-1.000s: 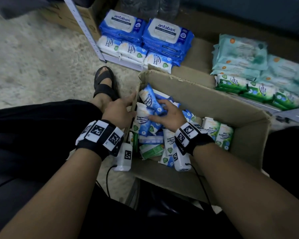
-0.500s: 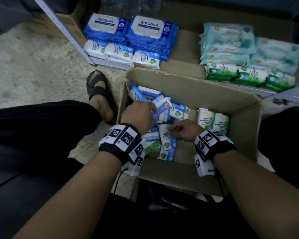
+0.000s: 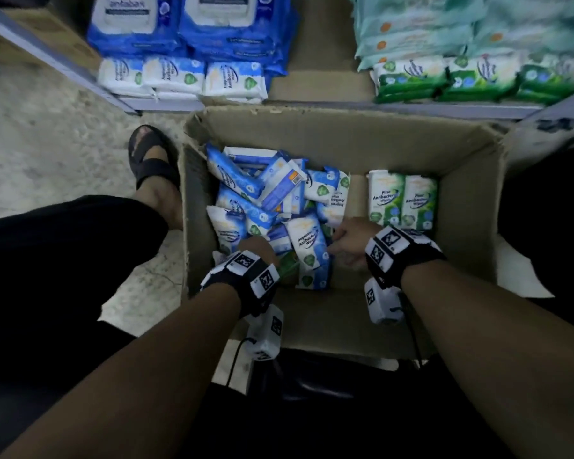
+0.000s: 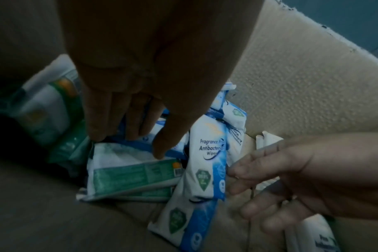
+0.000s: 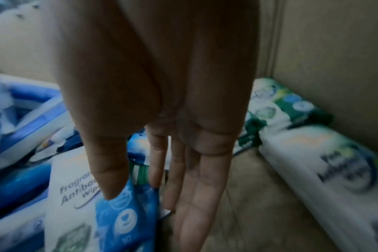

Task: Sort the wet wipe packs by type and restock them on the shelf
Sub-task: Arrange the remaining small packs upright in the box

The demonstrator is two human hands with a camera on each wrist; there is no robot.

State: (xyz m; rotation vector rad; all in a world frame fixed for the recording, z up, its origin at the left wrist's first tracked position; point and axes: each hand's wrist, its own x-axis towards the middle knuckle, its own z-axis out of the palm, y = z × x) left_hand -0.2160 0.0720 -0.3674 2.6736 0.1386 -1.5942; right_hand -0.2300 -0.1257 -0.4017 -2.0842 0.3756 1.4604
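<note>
Hands both down inside cardboard box [image 3: 345, 140] on floor. Left hand [image 3: 257, 248] low at near left side of box, over heap of blue packs [image 3: 272, 200]. Left fingers [image 4: 101, 119] straight and close together, tips touching packs, nothing gripped. Green pack [image 4: 132, 173] lying flat, back side up, right under left fingertips. Another green pack [image 4: 52, 109] just left of that hand, partly in dark.

Right hand [image 3: 350, 240] near middle of box, beside blue heap. Right fingers [image 5: 196, 187] long and loose, palm showing, holding nothing. Tips right beside standing blue pack [image 3: 309, 250] with words "Fragrance Free Antibacterial Wipes"; touching or not, cannot tell.

Two green pine packs [image 3: 403, 200] standing side by side by right wall of box, apart from blue heap.

Shelf [image 3: 312, 107] just behind box. Big blue packs [image 3: 193, 24] at left, small white and blue packs [image 3: 183, 79] in front of them. Pale green packs [image 3: 444, 28] at right, small green packs [image 3: 478, 81] in front. Foot in black sandal [image 3: 153, 167] left of box.
</note>
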